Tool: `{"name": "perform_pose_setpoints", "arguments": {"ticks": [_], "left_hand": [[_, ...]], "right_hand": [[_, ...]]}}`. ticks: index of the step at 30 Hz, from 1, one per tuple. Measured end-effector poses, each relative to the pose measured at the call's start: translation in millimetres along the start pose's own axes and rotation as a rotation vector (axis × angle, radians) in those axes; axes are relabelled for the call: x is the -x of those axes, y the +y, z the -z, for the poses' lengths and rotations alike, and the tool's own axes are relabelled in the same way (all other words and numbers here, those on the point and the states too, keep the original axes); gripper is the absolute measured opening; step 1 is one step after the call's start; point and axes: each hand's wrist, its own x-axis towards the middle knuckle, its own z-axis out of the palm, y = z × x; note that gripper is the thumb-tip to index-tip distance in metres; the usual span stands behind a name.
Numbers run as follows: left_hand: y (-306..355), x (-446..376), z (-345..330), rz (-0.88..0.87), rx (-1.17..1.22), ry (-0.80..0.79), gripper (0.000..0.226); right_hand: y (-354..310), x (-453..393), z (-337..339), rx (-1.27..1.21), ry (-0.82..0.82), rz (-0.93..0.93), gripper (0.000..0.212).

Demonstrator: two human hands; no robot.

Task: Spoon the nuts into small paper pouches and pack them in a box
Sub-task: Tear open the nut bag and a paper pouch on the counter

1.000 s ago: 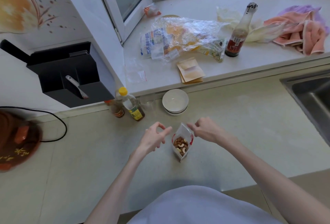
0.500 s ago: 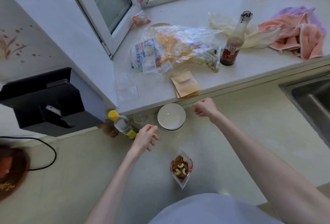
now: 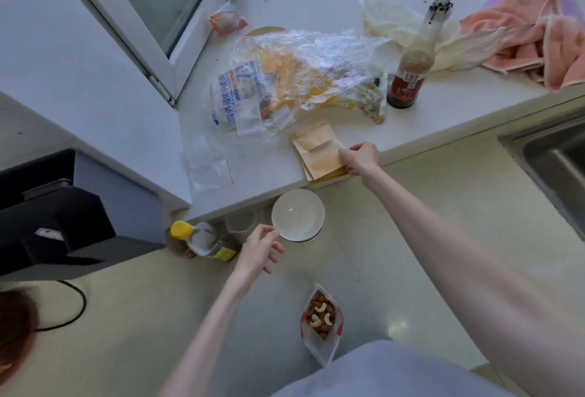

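Domestic kitchen. Indicators: steel sink (image 3: 557,159) set into the countertop (image 3: 411,238), cooking-oil bottle (image 3: 202,239), sauce bottle (image 3: 411,64), white bowl (image 3: 298,214), dishcloths (image 3: 535,38) on the windowsill (image 3: 443,117).

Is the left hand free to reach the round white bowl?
Probably yes: the left hand is open, holds nothing, and its fingertips are already at the round white bowl's near rim.

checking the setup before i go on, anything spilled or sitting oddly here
No nuts are spilled. The open nut bag stands unsupported near the counter's front edge, close to the person's body, so it could tip. The paper pouches the right hand touches overhang the sill edge slightly.
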Motion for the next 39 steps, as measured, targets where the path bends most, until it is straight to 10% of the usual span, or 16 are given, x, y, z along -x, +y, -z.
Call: {"name": "perform_pose_setpoints", "arguments": {"ticks": [8,18,25,32,39], "left_hand": [[13.2,1.5,-3.1,-0.082,0.016,0.003,0.011],[40.0,41.3,18.7,-0.186,0.478,0.136,0.019],[29.9,86.9,27.6,-0.263,0.507,-0.072,0.032],[11.3,126.0,24.7,-0.339,0.474,0.148,0.017],[23.1,150.6,25.2,-0.584,0.293,0.347,0.034]], "right_hand": [[-9.3,12.5,11.2,-0.125,0.042,0.113,0.027],[13.2,113.8,42.8,-0.151,-0.281,0.311,0.006],[23.0,168.9,43.8,0.012,-0.366,0.418,0.008],[22.2,207.7,23.0,0.236,-0.051,0.590,0.015],[5.3,269.9,-12.3,0.114,-0.346,0.640,0.015]]}}
